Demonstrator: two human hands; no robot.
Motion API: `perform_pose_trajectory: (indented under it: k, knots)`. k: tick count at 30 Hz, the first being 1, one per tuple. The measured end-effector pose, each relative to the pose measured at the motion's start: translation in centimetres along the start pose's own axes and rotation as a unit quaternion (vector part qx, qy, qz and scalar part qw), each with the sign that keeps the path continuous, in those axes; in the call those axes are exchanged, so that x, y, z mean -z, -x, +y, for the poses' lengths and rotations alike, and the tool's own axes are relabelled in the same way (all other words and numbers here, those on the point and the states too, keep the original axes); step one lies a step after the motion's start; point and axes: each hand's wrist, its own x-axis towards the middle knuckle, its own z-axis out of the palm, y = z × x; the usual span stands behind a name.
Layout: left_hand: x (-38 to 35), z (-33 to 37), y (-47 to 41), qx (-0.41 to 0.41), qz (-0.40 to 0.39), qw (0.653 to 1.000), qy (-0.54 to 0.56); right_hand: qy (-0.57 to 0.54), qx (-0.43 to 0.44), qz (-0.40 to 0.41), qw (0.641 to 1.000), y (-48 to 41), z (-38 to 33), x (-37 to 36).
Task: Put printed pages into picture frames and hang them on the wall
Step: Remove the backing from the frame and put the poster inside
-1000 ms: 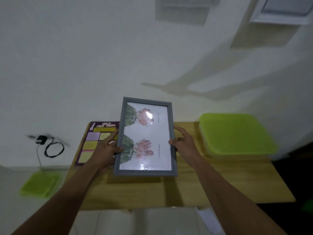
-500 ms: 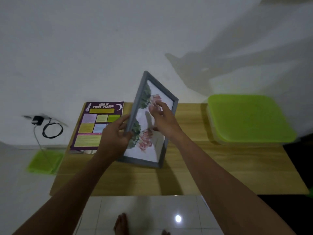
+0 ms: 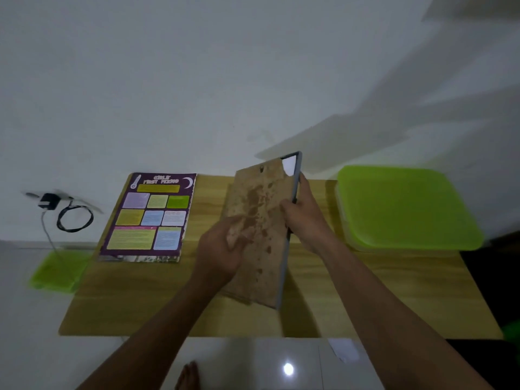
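Against a plain white wall (image 3: 197, 80) stands a light wooden table (image 3: 380, 291), and under its near edge I see a glossy tiled floor (image 3: 253, 358) with one bright lamp reflection. I look down at the picture frame (image 3: 261, 198), which is held above the middle of the table, tilted, with its stained brown back towards me and its grey rim on the right. The left hand (image 3: 222, 251) grasps the left edge of the back board, a little blurred. The right hand (image 3: 306, 218) clasps the grey right rim.

At the table's left lies a purple printed page (image 3: 152, 218); its title reads "GIRLS' FIRST PERIOD", the smaller text is not legible. At the right sits a box with a green lid (image 3: 405, 206). A black charger (image 3: 49, 201) with a looped cable hangs at the wall on the left.
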Motion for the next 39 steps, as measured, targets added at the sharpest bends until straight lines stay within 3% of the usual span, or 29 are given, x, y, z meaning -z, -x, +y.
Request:
perform_pose_trajectory:
  k: [2,4,6,8,10,14,18,23,28,34,39]
  knots:
    - [-0.2,-2.5,-0.8,0.079,0.011,0.995,-0.057,-0.023,-0.03,-0.013,0.999,0.1,1.1,1.3]
    - [-0.3,-4.7,-1.7,0.182,-0.033,0.979,-0.087,-0.04,-0.046,-0.017,0.998,-0.1,2.3,2.1]
    - [-0.2,-5.7,-2.4,0.265,-0.097,0.959,-0.038,-0.075,-0.055,-0.015,0.996,-0.4,3.3,2.8]
    - [0.1,-6.2,-2.8,0.29,-0.134,0.947,0.038,-0.112,-0.068,-0.016,0.991,-0.7,4.3,3.3]
    - [0.4,-6.6,-3.0,0.28,-0.134,0.949,0.059,-0.114,-0.081,-0.01,0.99,-1.1,5.5,3.7]
    - [-0.1,-7.3,-2.3,0.247,-0.133,0.959,0.033,0.008,-0.077,0.006,0.997,-2.1,7.5,3.6]
    - [-0.8,-8.6,-1.9,0.192,-0.106,0.975,-0.045,0.069,-0.082,0.001,0.994,-3.0,8.9,3.0]
    - [-1.6,-10.6,-1.8,0.179,-0.109,0.967,-0.141,0.134,-0.088,0.007,0.987,-4.2,12.3,1.7]
    - [-2.4,-12.0,-2.0,0.177,-0.118,0.959,-0.186,0.245,-0.068,0.032,0.967,-4.7,13.9,0.6]
    - [-2.9,-12.6,-2.2,0.189,-0.119,0.961,-0.164,0.366,-0.069,0.046,0.927,-4.6,15.2,-0.2]
    - [-2.9,-12.8,-2.8,0.167,-0.121,0.966,-0.158,0.451,-0.019,0.046,0.891,-4.0,15.3,-0.4]
